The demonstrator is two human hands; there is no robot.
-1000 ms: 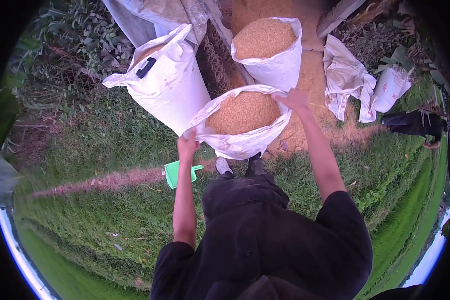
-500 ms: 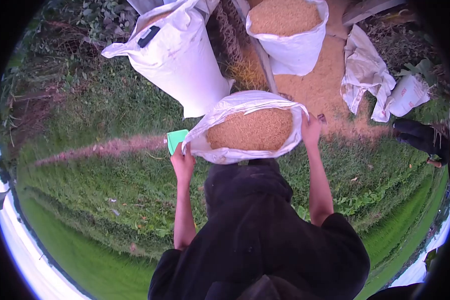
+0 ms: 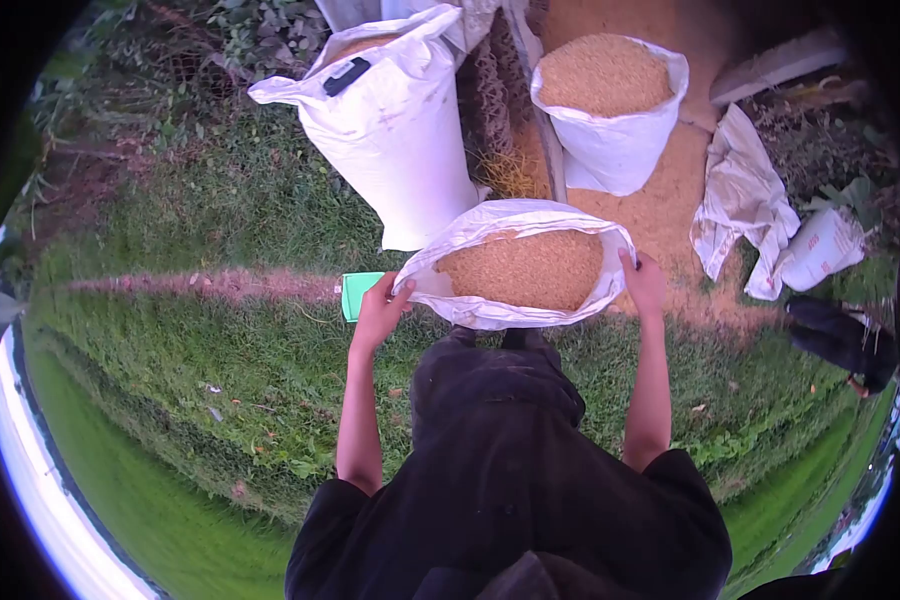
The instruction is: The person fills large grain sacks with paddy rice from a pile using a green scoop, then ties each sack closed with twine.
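Observation:
A white woven sack (image 3: 438,236) stands before my legs, its mouth spread wide over a fill of golden-brown grain (image 3: 525,270). The left corner of its rim is pinched by my left hand (image 3: 378,312), thumb and fingers closed on the fabric. On the opposite corner, my right hand (image 3: 646,284) grips the rim, the fingers partly hidden. Just beside my left hand lies a bright green plastic piece (image 3: 359,296), partly covered by the fingers; I cannot make out its kind. The lower part of the sack is hidden.
A tall white sack (image 3: 390,140) with a dark object (image 3: 346,76) on it stands at upper left. Another grain-filled sack (image 3: 620,150) stands upper right, by spilled grain (image 3: 675,190). Crumpled sacking (image 3: 740,190) and a rolled bag (image 3: 823,250) lie right, near a person (image 3: 845,340).
The view has shifted, so the surrounding sacks appear lower and further right. Both hands keep hold of the sack's rim; the left fingers have shifted along its corner.

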